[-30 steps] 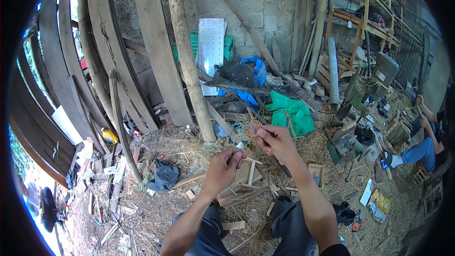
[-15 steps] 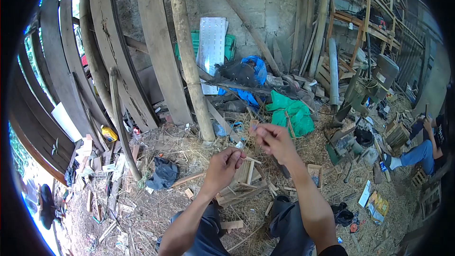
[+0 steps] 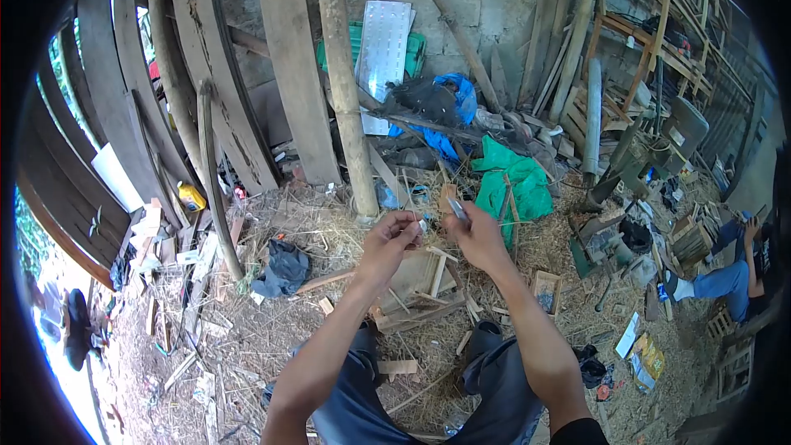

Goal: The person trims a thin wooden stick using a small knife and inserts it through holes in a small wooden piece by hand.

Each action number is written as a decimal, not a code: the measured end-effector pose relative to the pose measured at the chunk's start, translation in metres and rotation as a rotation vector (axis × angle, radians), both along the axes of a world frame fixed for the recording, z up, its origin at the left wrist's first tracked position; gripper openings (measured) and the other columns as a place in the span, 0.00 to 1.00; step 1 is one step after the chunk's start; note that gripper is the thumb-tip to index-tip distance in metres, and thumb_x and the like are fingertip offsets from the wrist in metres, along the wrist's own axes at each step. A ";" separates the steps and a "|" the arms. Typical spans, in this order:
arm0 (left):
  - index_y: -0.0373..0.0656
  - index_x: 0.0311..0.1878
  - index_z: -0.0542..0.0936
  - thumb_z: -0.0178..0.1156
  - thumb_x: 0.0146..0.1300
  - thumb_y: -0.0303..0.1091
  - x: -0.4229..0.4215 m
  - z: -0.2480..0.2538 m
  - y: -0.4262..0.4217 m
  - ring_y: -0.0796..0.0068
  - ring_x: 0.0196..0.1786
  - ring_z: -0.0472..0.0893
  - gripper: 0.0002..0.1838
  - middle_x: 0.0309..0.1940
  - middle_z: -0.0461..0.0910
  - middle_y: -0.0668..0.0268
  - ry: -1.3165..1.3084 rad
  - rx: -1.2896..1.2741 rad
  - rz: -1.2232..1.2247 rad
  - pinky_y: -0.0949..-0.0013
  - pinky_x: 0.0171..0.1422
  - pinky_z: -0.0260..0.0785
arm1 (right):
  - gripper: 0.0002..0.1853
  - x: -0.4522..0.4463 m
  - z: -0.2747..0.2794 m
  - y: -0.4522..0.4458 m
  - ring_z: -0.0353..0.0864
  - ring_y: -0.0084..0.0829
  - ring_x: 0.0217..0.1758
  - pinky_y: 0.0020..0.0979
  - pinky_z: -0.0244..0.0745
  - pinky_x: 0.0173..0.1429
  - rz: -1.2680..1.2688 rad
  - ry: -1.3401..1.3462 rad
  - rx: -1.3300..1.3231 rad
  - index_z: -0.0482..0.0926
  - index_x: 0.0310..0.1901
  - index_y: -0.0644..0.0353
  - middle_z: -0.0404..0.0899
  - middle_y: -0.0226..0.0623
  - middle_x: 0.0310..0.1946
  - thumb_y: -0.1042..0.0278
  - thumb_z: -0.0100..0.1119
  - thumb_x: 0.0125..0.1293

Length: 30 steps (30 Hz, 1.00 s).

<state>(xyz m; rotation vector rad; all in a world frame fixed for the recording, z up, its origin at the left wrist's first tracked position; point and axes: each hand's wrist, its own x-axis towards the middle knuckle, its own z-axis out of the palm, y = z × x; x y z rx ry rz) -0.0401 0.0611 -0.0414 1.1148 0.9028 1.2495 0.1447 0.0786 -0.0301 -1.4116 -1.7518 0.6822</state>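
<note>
My left hand (image 3: 391,241) is raised in front of me, thumb and fingers pinched on a small whitish piece (image 3: 423,226) too small to name. Just to its right, my right hand (image 3: 479,239) is closed around a narrow grey, metallic-looking object (image 3: 458,209); its tip points up and left, and the rest is hidden in the fist. The hands are close together but apart. Below them, on the straw-strewn ground between my feet, lies a wooden box-like frame (image 3: 420,313) with light slats.
A small wooden box (image 3: 545,290) lies right of my right forearm. A green plastic sheet (image 3: 515,189), wooden post (image 3: 346,99) and black bag (image 3: 283,268) stand or lie ahead. At far right, beside machinery (image 3: 659,140), sits a person in jeans (image 3: 721,284).
My right hand has turned and lowered slightly, and the grey object now points upward from it. My left hand has risen a little. The view has tilted downward.
</note>
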 end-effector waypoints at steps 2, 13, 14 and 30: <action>0.37 0.48 0.75 0.55 0.67 0.30 0.000 -0.001 0.000 0.79 0.36 0.77 0.09 0.34 0.77 0.67 -0.017 -0.008 0.014 0.73 0.45 0.71 | 0.17 -0.002 -0.003 0.002 0.80 0.31 0.30 0.32 0.70 0.36 0.029 0.141 -0.033 0.76 0.48 0.63 0.82 0.41 0.28 0.64 0.61 0.61; 0.38 0.44 0.76 0.55 0.67 0.30 -0.008 -0.001 0.006 0.76 0.39 0.78 0.06 0.37 0.78 0.65 -0.163 0.039 0.051 0.69 0.47 0.72 | 0.11 -0.019 0.006 -0.020 0.73 0.20 0.26 0.28 0.67 0.34 0.351 0.073 -0.168 0.81 0.37 0.64 0.82 0.33 0.24 0.63 0.63 0.59; 0.38 0.44 0.76 0.55 0.67 0.30 -0.012 0.002 0.008 0.76 0.39 0.78 0.06 0.37 0.78 0.65 -0.171 0.036 0.064 0.69 0.47 0.72 | 0.11 -0.018 0.010 -0.022 0.74 0.20 0.26 0.28 0.68 0.34 0.373 0.059 -0.205 0.82 0.36 0.64 0.82 0.33 0.24 0.64 0.63 0.60; 0.38 0.43 0.75 0.59 0.64 0.29 -0.020 0.017 0.007 0.77 0.33 0.78 0.07 0.33 0.78 0.66 -0.245 0.197 0.261 0.71 0.40 0.73 | 0.12 -0.026 0.018 -0.033 0.74 0.19 0.27 0.28 0.68 0.35 0.260 0.129 -0.197 0.83 0.30 0.66 0.81 0.33 0.23 0.64 0.64 0.59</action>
